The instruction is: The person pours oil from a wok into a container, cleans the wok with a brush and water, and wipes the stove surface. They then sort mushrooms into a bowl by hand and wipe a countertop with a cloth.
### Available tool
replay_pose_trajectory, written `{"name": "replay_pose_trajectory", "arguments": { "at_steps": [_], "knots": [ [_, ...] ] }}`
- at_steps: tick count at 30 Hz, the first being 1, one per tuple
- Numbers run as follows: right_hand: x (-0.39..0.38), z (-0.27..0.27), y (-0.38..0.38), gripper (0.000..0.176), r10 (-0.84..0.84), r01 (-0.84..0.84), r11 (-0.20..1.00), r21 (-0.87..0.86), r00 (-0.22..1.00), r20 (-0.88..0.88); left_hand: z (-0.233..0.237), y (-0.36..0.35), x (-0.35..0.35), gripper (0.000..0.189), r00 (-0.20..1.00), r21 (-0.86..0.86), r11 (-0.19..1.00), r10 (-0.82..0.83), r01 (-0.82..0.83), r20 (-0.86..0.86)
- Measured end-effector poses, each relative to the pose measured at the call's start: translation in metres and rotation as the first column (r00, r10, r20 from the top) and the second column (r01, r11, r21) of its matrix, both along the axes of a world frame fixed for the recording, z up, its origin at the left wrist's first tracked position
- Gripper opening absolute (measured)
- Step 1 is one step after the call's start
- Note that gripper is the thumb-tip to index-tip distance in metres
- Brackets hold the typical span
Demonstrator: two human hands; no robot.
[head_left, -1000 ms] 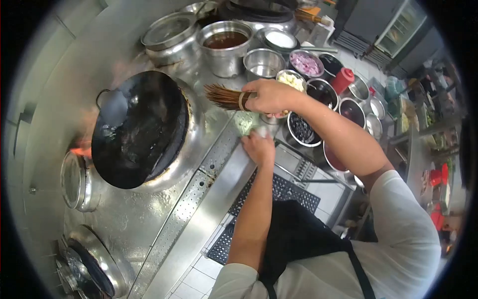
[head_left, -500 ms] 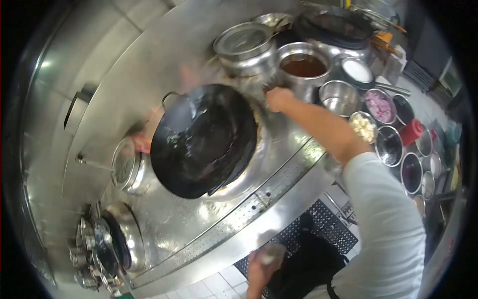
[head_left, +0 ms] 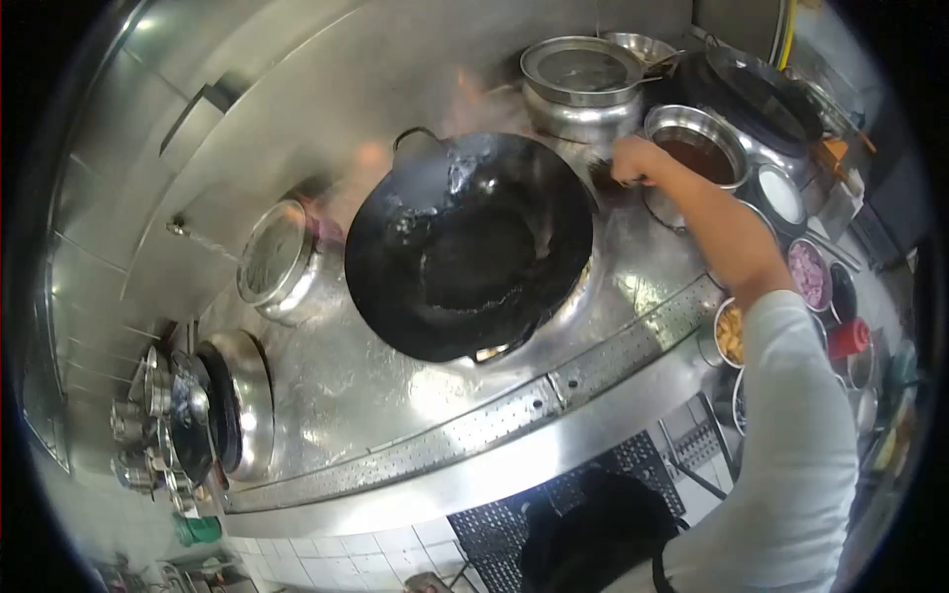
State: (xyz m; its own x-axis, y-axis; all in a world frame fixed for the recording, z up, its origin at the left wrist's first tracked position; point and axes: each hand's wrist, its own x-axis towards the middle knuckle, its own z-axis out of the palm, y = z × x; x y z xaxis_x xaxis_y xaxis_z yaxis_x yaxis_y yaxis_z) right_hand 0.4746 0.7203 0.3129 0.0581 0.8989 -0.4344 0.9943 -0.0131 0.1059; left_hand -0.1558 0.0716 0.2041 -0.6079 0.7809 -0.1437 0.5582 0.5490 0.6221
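Note:
A large black wok (head_left: 474, 247) sits over the burner, its inside wet and shiny, with one loop handle (head_left: 415, 133) at the far side. To the right of it my right hand (head_left: 638, 161) is closed, reaching past the wok's rim beside the steel pot of brown liquid (head_left: 697, 158). A dark brown, brush-like thing (head_left: 601, 178) shows at its fingers, mostly hidden by the hand. My left hand is out of the picture.
Orange flames (head_left: 371, 155) rise behind the wok. Lidded steel pots stand at its left (head_left: 277, 257) and back right (head_left: 581, 84). Bowls of chopped pink food (head_left: 809, 275) and yellow-brown pieces (head_left: 732, 333) line the right, near a red bottle (head_left: 848, 338). A perforated steel strip (head_left: 474, 430) edges the stove.
My view has shifted, so the wok and pots appear further right. My right hand stays closed beside the brown-liquid pot. My left hand, which held something whitish, has left the picture.

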Motion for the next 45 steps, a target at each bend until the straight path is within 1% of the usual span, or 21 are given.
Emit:
{"name": "replay_pose_trajectory", "arguments": {
  "at_steps": [1, 3, 4, 6, 9, 13, 14, 15, 16, 18, 21, 24, 25, 28, 31, 33, 34, 36, 38, 41, 45],
  "knots": [
    [-0.004, 0.009, -0.031, 0.022, 0.045, -0.036, 0.984, -0.177, 0.998, 0.049, 0.015, 0.004, 0.009, 0.041, 0.996, 0.03, 0.997, 0.069, -0.071, 0.064],
    [-0.022, 0.021, -0.106, 0.023, -0.083, 0.068, 0.986, -0.156, 0.992, -0.096, 0.019, 0.008, 0.004, 0.045, 0.955, -0.026, 0.971, 0.237, -0.236, 0.177],
    [-0.024, 0.027, -0.139, 0.024, -0.157, 0.133, 0.979, -0.152, 0.975, -0.158, -0.004, 0.012, -0.007, 0.044, 0.923, 0.259, 0.923, 0.19, -0.284, 0.333],
    [-0.027, 0.047, -0.171, 0.024, -0.265, 0.216, 0.957, -0.194, 0.922, -0.283, 0.002, 0.032, -0.006, 0.046, 0.904, 0.222, 0.943, 0.144, -0.249, 0.403],
    [-0.001, 0.031, -0.165, 0.025, -0.329, 0.292, 0.943, -0.157, 0.886, -0.328, -0.015, 0.056, -0.019, 0.045, 0.965, 0.205, 0.965, 0.115, -0.165, 0.234],
    [-0.017, -0.022, -0.184, 0.027, -0.357, 0.328, 0.933, -0.15, 0.897, -0.261, -0.01, 0.068, -0.04, 0.042, 0.971, 0.281, 0.958, -0.015, -0.054, 0.238],
    [-0.071, -0.001, -0.222, 0.028, -0.347, 0.351, 0.936, -0.021, 0.912, -0.218, -0.012, 0.063, -0.055, 0.042, 0.97, 0.267, 0.962, -0.012, -0.054, 0.241],
    [-0.101, -0.004, -0.241, 0.028, -0.403, 0.397, 0.915, -0.072, 0.888, -0.224, -0.015, 0.056, -0.072, 0.043, 0.969, 0.252, 0.966, -0.008, -0.057, 0.247],
    [-0.13, -0.001, -0.267, 0.028, -0.358, 0.366, 0.93, -0.045, 0.869, -0.342, -0.018, 0.047, -0.089, 0.043, 0.968, 0.235, 0.97, -0.001, -0.061, 0.252],
    [-0.174, 0.018, -0.3, 0.027, -0.352, 0.369, 0.929, -0.03, 0.854, -0.382, -0.028, 0.029, -0.121, 0.044, 0.96, 0.238, 0.964, 0.049, -0.117, 0.276],
    [-0.156, 0.018, -0.294, 0.027, -0.417, 0.422, 0.905, -0.059, 0.847, -0.331, -0.039, -0.004, -0.172, 0.046, 0.962, 0.25, 0.954, 0.097, -0.163, 0.255],
    [-0.165, 0.001, -0.289, 0.026, -0.571, 0.622, 0.778, 0.085, 0.757, -0.319, -0.034, -0.033, -0.216, 0.047, 0.968, 0.224, 0.958, 0.13, -0.178, 0.213],
    [-0.154, -0.028, -0.283, 0.028, -0.235, 0.224, 0.971, -0.084, 0.96, -0.152, -0.04, -0.045, -0.232, 0.047, 0.96, 0.229, 0.953, 0.145, -0.201, 0.239],
    [-0.253, -0.023, -0.324, 0.031, -0.355, 0.383, 0.922, 0.048, 0.889, -0.289, -0.039, -0.054, -0.26, 0.047, 0.944, 0.237, 0.943, 0.161, -0.233, 0.288],
    [-0.308, 0.02, -0.349, 0.031, -0.305, 0.312, 0.95, -0.004, 0.927, -0.218, -0.022, -0.047, -0.278, 0.049, 0.95, 0.253, 0.946, 0.124, -0.2, 0.286],
    [-0.345, 0.044, -0.359, 0.031, -0.031, 0.063, 0.981, 0.182, 0.985, -0.172, -0.003, -0.025, -0.285, 0.051, 0.968, 0.288, 0.943, 0.096, -0.163, 0.234],
    [-0.364, 0.048, -0.363, 0.032, 0.107, -0.067, 0.964, 0.258, 0.984, -0.144, -0.003, -0.013, -0.3, 0.054, 0.989, 0.238, 0.965, 0.086, -0.114, 0.122],
    [-0.419, 0.055, -0.351, 0.031, 0.326, -0.245, 0.935, 0.257, 0.88, -0.345, 0.001, 0.029, -0.312, 0.048, 0.986, 0.29, 0.95, 0.071, -0.113, 0.153],
    [-0.483, 0.022, -0.322, 0.034, 0.478, -0.383, 0.874, 0.299, 0.788, -0.389, -0.017, 0.081, -0.333, 0.046, 0.98, 0.367, 0.929, -0.037, -0.039, 0.197],
    [-0.573, -0.046, -0.281, 0.023, 0.604, -0.529, 0.796, 0.294, 0.664, -0.44, -0.021, 0.151, -0.338, 0.037, 0.961, 0.404, 0.914, -0.078, -0.038, 0.267],
    [-0.532, -0.006, -0.305, 0.025, 0.668, -0.682, 0.724, 0.106, 0.653, -0.358, -0.069, 0.181, -0.347, 0.035, 0.903, 0.352, 0.918, 0.016, -0.184, 0.43]
  ]
}}
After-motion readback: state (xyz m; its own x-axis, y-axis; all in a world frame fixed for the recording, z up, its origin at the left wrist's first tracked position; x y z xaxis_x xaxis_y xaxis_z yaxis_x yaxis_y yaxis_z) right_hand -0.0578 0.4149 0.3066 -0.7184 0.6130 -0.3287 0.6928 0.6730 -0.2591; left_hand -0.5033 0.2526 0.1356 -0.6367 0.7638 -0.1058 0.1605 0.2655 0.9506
